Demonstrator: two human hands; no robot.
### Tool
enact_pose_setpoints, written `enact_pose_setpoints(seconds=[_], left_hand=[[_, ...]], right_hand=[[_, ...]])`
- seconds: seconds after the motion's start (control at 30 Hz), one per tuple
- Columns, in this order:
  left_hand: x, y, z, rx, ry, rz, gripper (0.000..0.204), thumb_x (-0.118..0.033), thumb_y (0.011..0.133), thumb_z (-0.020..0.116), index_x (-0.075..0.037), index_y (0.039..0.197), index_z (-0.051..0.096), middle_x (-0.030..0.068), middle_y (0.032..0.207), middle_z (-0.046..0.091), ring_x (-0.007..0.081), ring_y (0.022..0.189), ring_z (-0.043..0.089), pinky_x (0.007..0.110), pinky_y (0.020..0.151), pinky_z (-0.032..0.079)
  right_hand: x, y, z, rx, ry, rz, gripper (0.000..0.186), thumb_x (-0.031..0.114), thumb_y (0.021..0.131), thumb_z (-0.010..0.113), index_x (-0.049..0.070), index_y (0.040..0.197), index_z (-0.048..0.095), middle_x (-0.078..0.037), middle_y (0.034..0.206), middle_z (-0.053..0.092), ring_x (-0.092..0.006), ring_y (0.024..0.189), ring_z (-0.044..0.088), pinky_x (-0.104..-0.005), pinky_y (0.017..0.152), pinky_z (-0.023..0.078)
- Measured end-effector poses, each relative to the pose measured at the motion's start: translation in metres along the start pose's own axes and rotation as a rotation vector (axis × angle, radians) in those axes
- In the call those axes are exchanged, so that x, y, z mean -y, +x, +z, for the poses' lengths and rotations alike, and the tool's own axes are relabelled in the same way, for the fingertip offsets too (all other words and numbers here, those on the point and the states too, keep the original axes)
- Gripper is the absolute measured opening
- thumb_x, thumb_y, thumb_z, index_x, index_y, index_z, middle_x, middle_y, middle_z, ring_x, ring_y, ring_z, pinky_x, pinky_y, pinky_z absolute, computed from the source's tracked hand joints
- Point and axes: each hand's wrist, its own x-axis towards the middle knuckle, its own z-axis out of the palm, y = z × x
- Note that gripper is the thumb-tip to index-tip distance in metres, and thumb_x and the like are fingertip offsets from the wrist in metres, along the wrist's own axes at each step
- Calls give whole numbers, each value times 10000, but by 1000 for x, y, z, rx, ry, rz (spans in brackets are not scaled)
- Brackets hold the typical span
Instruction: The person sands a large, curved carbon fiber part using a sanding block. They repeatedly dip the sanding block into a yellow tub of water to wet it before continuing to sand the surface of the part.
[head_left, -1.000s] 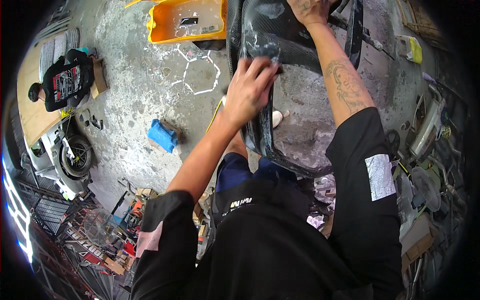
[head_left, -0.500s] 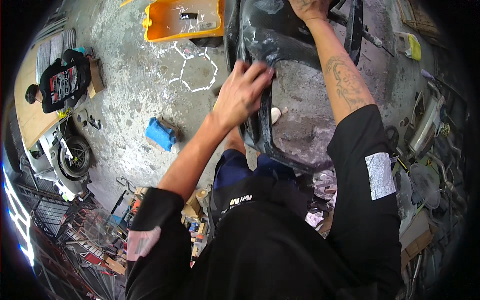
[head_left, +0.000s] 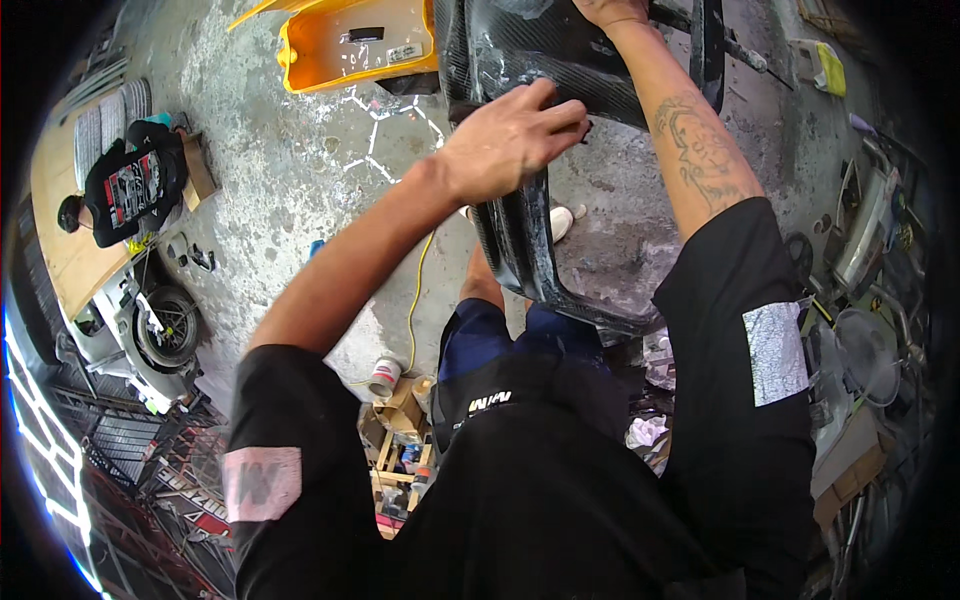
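A large black carbon-fibre panel [head_left: 545,62] with a woven pattern fills the top middle. Its frame-like lower edge [head_left: 515,250] curves down round an opening, with whitish smears on it. My left hand [head_left: 515,138] is over the panel's left side, its fingers curled and pressed together. A small dark bit shows at the fingertips, too little to name. At the top edge of the picture, my right hand [head_left: 612,12] lies against the panel's upper part. Its fingers are mostly cut off from view.
Left of the panel is a yellow plastic bin [head_left: 290,62]. A person in black [head_left: 130,185] bends at a wooden board [head_left: 85,265], near a white scooter [head_left: 150,330]. A yellow cord [head_left: 416,300] runs by my leg to a can [head_left: 385,372]. Stacked parts [head_left: 865,235] line the right.
My left hand has moved right and slightly up across the panel, with its elbow swung outward. My left forearm now covers most of the blue bundle on the floor. My right hand stays at the top.
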Motion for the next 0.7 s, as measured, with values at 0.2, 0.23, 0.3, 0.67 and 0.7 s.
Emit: enact_pose_setpoints(seconds=[0.2,0.23,0.3,0.67,0.7], left_hand=[[16,18,-14,95,71,235,481,-121,794,656,-56,1268,699,31,1271,587,254,1093,550,350,963,528],[14,34,-3,102,86,302,462,-138,817,645,-60,1269,705,30,1267,583,244,1086,551,346,961,522],[15,25,-2,92,101,276,443,-134,831,636,-56,1262,700,28,1291,589,241,1095,550,329,986,512],[59,-26,-29,-22,-26,129,450,-68,844,606,-53,1287,678,53,1295,598,289,1089,545,349,948,537],[69,-42,-34,-78,-78,27,443,-25,820,650,-43,1261,693,69,1231,639,314,1073,573,373,934,553]], right_hand=[[-7,-2,-1,-50,-18,-35,571,610,894,712,333,1388,636,-38,1671,346,-421,1537,252,-686,1191,187],[-6,-1,1,-59,-19,-29,571,610,894,712,333,1388,636,-38,1671,346,-421,1537,252,-686,1191,187],[-9,-5,2,-43,12,-46,571,606,896,711,337,1393,631,-38,1677,333,-422,1541,246,-690,1197,184],[4,4,1,14,14,-16,584,602,907,705,333,1418,620,-56,1672,350,-425,1532,262,-671,1202,192],[0,4,-5,32,5,-18,589,599,909,703,335,1429,612,-60,1673,347,-427,1531,261,-669,1204,191]])
